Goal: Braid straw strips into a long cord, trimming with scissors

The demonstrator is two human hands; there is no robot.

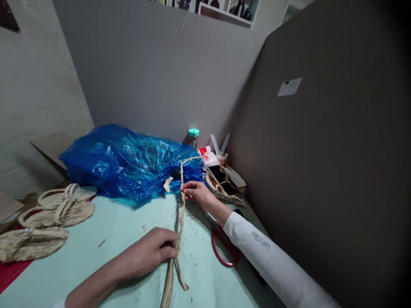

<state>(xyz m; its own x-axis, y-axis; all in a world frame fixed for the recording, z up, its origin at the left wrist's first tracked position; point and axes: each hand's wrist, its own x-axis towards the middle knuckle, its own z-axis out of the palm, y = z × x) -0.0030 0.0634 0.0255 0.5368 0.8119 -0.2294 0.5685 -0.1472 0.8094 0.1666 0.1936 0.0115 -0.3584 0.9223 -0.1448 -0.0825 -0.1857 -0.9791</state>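
Observation:
A thin tan braided cord (181,218) runs up the middle of the head view, its upper end bending right beside a blue plastic bag. My left hand (157,250) pinches the cord low down, where it parts into loose strands (167,284). Higher up, my right hand (196,192) is closed on the braid between thumb and fingers. Below my left hand, one strand is wide and flat and the other is narrow and short.
The blue bag (128,160) lies at the back. Woven straw pieces (58,207) are at the left. A basket (242,188) with a phone (224,179) stands back right. A red handle (218,256) lies under my right forearm. Grey panels (160,68) rise behind and at the right.

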